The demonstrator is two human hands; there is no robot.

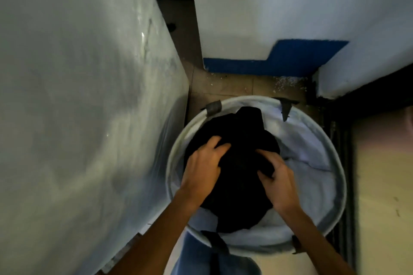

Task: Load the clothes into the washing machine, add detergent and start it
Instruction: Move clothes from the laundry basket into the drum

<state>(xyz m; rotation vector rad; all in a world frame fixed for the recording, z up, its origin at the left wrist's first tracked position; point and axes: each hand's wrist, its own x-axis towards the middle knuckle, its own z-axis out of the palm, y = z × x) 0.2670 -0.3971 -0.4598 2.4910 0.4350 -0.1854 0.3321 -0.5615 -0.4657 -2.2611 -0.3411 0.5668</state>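
A round white laundry basket [335,163] stands on the floor below me, with dark straps at its rim. A black garment [241,131] lies piled in it on top of white cloth [306,154]. My left hand [203,165] lies on the left side of the black garment, fingers curled into the fabric. My right hand [277,183] clutches a fold of the same garment on its right side. No washing machine or detergent is recognisable in view.
A big white surface [78,96] fills the left side, close against the basket. White walls with a blue base stripe [279,60] close the back. Tiled floor [234,87] with white crumbs lies behind the basket. A dark door frame [342,140] runs along the right.
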